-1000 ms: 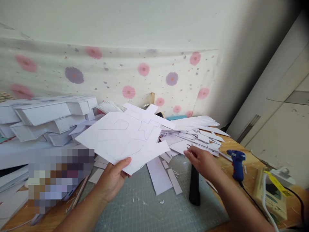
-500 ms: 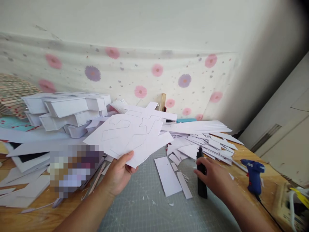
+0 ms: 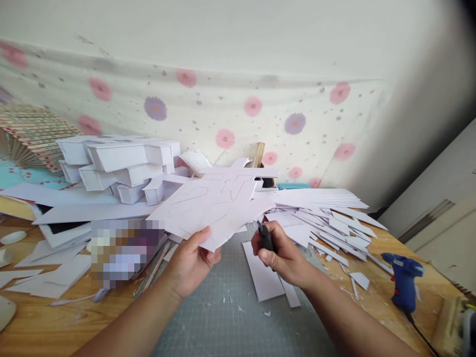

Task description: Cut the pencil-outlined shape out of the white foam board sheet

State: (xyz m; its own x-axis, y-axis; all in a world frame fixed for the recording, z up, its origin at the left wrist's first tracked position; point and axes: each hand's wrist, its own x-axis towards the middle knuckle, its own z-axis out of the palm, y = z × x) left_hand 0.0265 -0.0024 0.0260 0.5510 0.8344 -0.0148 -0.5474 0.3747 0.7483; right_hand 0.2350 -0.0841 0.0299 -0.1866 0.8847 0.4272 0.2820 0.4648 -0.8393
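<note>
My left hand (image 3: 193, 260) pinches the near edge of a large white cardboard sheet (image 3: 215, 203) with pencilled outlines and cut notches, holding it raised and nearly flat above the grey cutting mat (image 3: 230, 317). My right hand (image 3: 282, 255) is closed around a black utility knife (image 3: 265, 237), lifted off the mat, with its tip close to the sheet's right edge.
White strips (image 3: 262, 272) lie on the mat under my right hand. A heap of white offcuts (image 3: 327, 223) spreads to the right, and a blue glue gun (image 3: 403, 277) sits on the wooden table (image 3: 48, 327). White folded boxes (image 3: 119, 163) are stacked at the back left.
My right hand closed on the black knife that lay on the mat, lifted it and brought it left toward the sheet. My head turned left, and the sheet is lower and flatter.
</note>
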